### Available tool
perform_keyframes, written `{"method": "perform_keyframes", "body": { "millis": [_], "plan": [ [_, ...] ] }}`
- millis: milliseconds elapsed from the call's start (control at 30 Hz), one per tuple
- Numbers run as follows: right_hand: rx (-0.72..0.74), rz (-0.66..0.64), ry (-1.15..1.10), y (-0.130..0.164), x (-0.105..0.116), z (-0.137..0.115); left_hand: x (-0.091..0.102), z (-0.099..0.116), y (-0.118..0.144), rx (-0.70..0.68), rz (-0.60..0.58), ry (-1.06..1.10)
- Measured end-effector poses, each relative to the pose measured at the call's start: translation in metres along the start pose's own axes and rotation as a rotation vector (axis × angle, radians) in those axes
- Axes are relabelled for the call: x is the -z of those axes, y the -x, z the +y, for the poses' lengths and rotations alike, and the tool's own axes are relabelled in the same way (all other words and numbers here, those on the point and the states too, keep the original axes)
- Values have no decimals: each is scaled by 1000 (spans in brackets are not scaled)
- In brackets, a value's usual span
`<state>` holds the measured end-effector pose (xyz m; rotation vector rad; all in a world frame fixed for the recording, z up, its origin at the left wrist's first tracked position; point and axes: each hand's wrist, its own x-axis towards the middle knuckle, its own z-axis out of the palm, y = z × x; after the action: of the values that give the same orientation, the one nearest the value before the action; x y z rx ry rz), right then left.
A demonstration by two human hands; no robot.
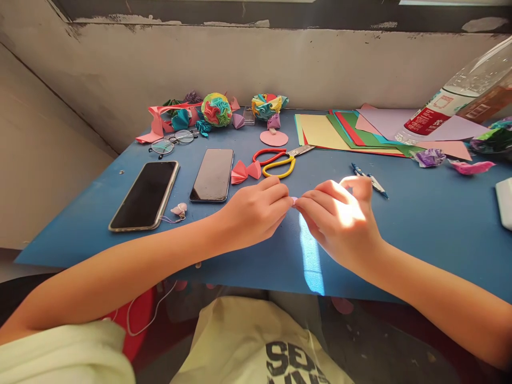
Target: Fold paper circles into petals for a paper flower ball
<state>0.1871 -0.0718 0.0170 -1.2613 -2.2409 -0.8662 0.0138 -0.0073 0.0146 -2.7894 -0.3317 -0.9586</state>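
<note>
A small piece of pale purple paper (pixel 295 201) shows between my fingertips; most of it is hidden. My left hand (pixel 258 209) pinches it from one side. From the other side my right hand (pixel 340 216) pinches it too, with sunlight across the knuckles. Both hands hover over the blue table (pixel 256 269). Just beyond them lie scissors (pixel 280 161) with one red and one yellow handle loop. Folded pink paper pieces (pixel 245 172) rest beside the scissors, near my left hand. A pen (pixel 370 180) lies behind my right hand.
Two phones (pixel 144 194) (pixel 212 175) and glasses (pixel 173 142) lie at left. Along the wall sit crumpled-paper balls (pixel 216 110) and a pink paper circle (pixel 274 138). Coloured sheets (pixel 324 132) are stacked at the back right, beside a tilted plastic bottle (pixel 436 109).
</note>
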Motion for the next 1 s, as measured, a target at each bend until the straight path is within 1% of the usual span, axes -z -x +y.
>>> {"method": "perform_keyframes", "body": {
  "millis": [67, 133, 267, 333, 400, 467, 533, 733, 833, 1000],
  "plan": [
    [68, 52, 51, -1, 1, -1, 0, 0, 0, -38, -17, -47],
    [90, 52, 82, -2, 1, -1, 1, 0, 0, -51, -30, -66],
    [108, 33, 129, -2, 0, -2, 1, -1, -1, -9, -35, 3],
    [91, -3, 129, -2, -1, -1, 1, -2, -2, 43, -32, 94],
    [40, -16, 81, -2, 0, 0, 0, -3, -2, 91, -19, 189],
    [-19, 8, 8, -2, 0, 1, 1, -3, -3, 114, 4, 254],
    [-54, 37, -41, -1, 0, 2, 1, -3, -3, 113, 18, 275],
    [-68, 73, -80, -1, -1, 0, 1, -1, -2, 90, 55, 250],
    [-51, 81, -67, -1, -1, -1, -1, 1, -1, 108, 72, 230],
    [-5, 109, -38, -3, -1, 1, -5, 2, 0, 86, 42, 139]
  ]
}}
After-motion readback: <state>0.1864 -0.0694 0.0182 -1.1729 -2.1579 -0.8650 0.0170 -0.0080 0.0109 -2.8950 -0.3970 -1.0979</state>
